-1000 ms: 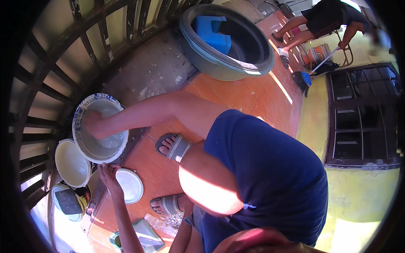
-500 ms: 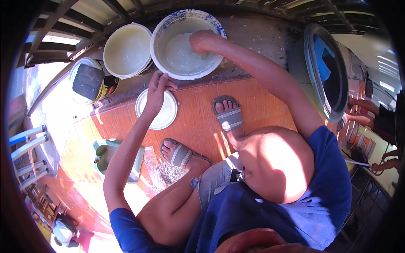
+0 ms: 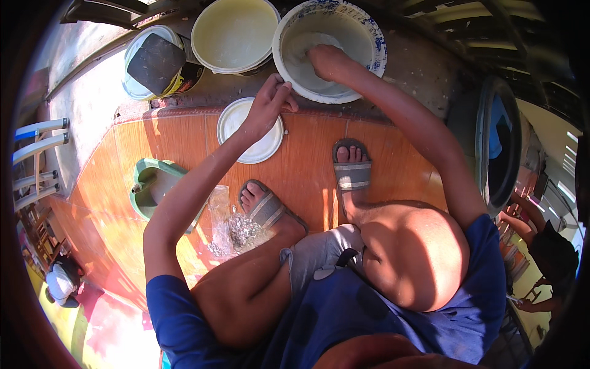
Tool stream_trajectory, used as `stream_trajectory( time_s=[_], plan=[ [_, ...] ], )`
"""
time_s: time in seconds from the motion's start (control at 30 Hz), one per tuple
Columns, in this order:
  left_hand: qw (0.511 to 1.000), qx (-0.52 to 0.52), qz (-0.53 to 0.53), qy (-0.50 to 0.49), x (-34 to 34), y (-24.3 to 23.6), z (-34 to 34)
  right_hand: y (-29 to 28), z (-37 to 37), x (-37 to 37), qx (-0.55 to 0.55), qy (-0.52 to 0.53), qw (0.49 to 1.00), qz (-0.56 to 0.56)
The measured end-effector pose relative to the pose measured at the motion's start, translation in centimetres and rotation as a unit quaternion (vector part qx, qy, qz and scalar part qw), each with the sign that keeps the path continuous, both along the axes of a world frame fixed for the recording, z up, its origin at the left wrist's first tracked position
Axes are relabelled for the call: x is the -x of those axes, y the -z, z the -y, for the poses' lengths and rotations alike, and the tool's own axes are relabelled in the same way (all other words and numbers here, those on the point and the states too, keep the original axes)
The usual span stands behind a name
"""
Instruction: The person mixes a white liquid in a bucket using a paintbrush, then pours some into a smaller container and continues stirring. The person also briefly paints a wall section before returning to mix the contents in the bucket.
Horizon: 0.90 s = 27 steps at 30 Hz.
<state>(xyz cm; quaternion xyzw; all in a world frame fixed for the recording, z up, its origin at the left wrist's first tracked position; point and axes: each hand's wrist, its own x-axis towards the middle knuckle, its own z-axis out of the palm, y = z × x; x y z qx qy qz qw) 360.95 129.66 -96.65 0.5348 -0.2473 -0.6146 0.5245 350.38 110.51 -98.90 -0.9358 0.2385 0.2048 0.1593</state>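
A white basin (image 3: pixel 376 46) with blue speckles round its rim stands at the top of the head view, with cloudy whitish liquid inside. My right hand (image 3: pixel 329 63) reaches down into it, its fingers hidden from sight. At the near left edge of the basin, my left hand (image 3: pixel 270 104) is closed with its fingertips on the rim. Beneath that hand, a round white lid (image 3: pixel 249 150) lies on the tiles. Left of the basin stands a cream-coloured bucket (image 3: pixel 233 37), its inside pale.
A bucket topped by a dark square piece (image 3: pixel 158 63) stands far left. Near my left foot are a green container (image 3: pixel 147 206) and a clear plastic bag (image 3: pixel 236 232) of greyish bits. A large dark tub (image 3: pixel 501 147) is at right, with another person (image 3: pixel 550 255) beyond.
The view has shifted, so the basin and buckets sit higher and further right. My right hand has moved toward the basin's left side; my left hand stays at the rim.
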Motion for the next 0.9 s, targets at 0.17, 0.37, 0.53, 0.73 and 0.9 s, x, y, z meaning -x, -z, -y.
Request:
stream_trajectory(
  time_s=[0.17, 0.37, 0.53, 0.73, 0.9],
  plan=[
    [1.000, -0.002, 0.009, 0.007, -0.2, -0.2, -0.1, -0.5, 0.0, 0.5, -0.040, 0.004, 0.997, -0.072],
    [1.000, -0.007, 0.011, 0.003, -0.3, 0.0, -0.1, -4.5, 3.1, 1.3, -0.083, 0.030, 0.993, -0.074],
    [1.000, 0.005, -0.012, -0.002, -0.6, 0.3, -0.3, -9.4, 4.4, 6.2, -0.269, 0.219, 0.937, 0.037],
    [0.999, -0.003, -0.029, -0.022, -0.2, 0.6, 0.1, -11.7, 2.6, 11.7, -0.291, 0.310, 0.894, 0.139],
    [1.000, -0.008, -0.007, -0.011, -0.5, 0.6, 0.2, -9.3, -0.7, 15.6, -0.077, 0.178, 0.938, 0.288]
  ],
)
